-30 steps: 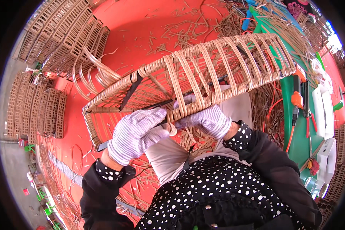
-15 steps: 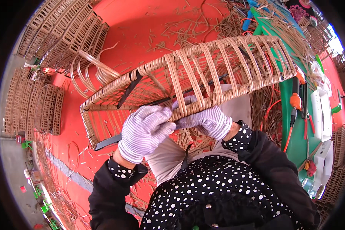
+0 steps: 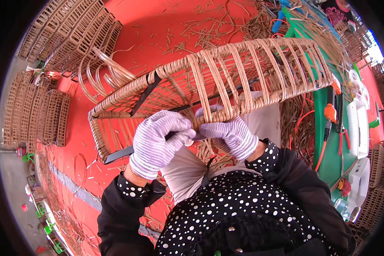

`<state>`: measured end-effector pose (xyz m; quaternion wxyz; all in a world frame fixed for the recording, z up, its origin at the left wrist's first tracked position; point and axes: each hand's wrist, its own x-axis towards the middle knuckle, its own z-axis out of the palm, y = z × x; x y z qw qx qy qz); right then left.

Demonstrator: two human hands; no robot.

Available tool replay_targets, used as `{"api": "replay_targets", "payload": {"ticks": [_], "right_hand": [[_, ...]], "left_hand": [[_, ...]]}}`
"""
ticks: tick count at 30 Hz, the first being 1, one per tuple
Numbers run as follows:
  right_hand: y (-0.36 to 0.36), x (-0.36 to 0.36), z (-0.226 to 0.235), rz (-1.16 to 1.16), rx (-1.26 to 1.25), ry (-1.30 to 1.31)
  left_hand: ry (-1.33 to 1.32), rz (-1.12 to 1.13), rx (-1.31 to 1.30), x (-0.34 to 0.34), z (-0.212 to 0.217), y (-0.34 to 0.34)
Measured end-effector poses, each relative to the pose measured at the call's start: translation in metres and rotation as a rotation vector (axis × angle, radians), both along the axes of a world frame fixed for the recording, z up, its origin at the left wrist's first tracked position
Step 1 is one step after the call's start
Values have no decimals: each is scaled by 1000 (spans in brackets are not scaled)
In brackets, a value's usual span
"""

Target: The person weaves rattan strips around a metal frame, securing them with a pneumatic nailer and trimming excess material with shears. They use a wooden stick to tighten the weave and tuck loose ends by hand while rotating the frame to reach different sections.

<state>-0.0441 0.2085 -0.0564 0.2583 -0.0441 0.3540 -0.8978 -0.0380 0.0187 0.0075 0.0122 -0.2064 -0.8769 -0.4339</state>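
Note:
A long brown wicker basket (image 3: 224, 88), woven on a dark frame, lies tilted across my lap. Paired strips cross its near side between two thickly wrapped rims. My left hand (image 3: 158, 138), in a purple-and-white striped glove, is closed in a pinch at the near rim, thumb against fingers. What sits in that pinch is hidden; a small pale end shows just below it. My right hand (image 3: 231, 133), gloved alike, grips the same rim from below, its thumb along the wrapping and some fingers behind it. The two hands nearly meet.
Stacks of wicker frames (image 3: 74, 36) stand at the far left. Loose cane coils (image 3: 109, 77) lie behind the basket. Scraps litter the red floor (image 3: 153, 21). At right, a green table (image 3: 326, 155) carries an orange-and-black tool (image 3: 330, 112) and a white tray (image 3: 357, 128).
My left hand has risen slightly and its pinch has opened a little around a dark gap. My right thumb has come up onto the rim. The basket has shifted slightly.

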Motion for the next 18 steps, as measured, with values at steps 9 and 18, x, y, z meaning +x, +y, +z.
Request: {"api": "replay_targets", "payload": {"ticks": [9,18], "right_hand": [[3,-2,7,43,140,-5],[135,2,38,187,608,282]], "left_hand": [[-122,6,-120,-3,5,0],[-127,23,-115,-2,4,7]]}}
